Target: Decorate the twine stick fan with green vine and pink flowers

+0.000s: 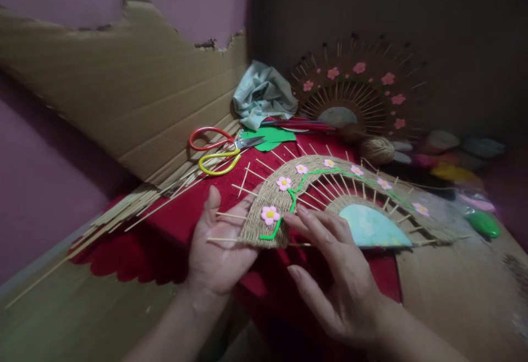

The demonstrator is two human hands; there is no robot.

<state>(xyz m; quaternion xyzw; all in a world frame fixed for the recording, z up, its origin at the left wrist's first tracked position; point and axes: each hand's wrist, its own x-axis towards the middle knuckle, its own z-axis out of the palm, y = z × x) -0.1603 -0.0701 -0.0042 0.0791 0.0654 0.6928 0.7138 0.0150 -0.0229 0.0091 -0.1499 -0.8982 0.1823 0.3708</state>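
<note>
A half-round woven jute fan piece (330, 197) with wooden sticks, pink paper flowers and a green stem lies on a red cloth (181, 213). My left hand (216, 246) lies palm up under the piece's left end, fingers stretched out, supporting it. My right hand (330, 274) hovers over the lower left of the piece, fingers spread, with fingertips touching near the green stem (284, 216) and a pink flower (269, 214). A pale blue half disc (371, 227) forms the piece's centre.
Red and yellow handled scissors (218, 150) lie behind, next to a bundle of thin sticks (136, 208). A second finished fan (355, 92) stands at the back, with a twine ball (376, 150), crumpled cloth (262, 95), green paper (272, 136) and cardboard (124, 103).
</note>
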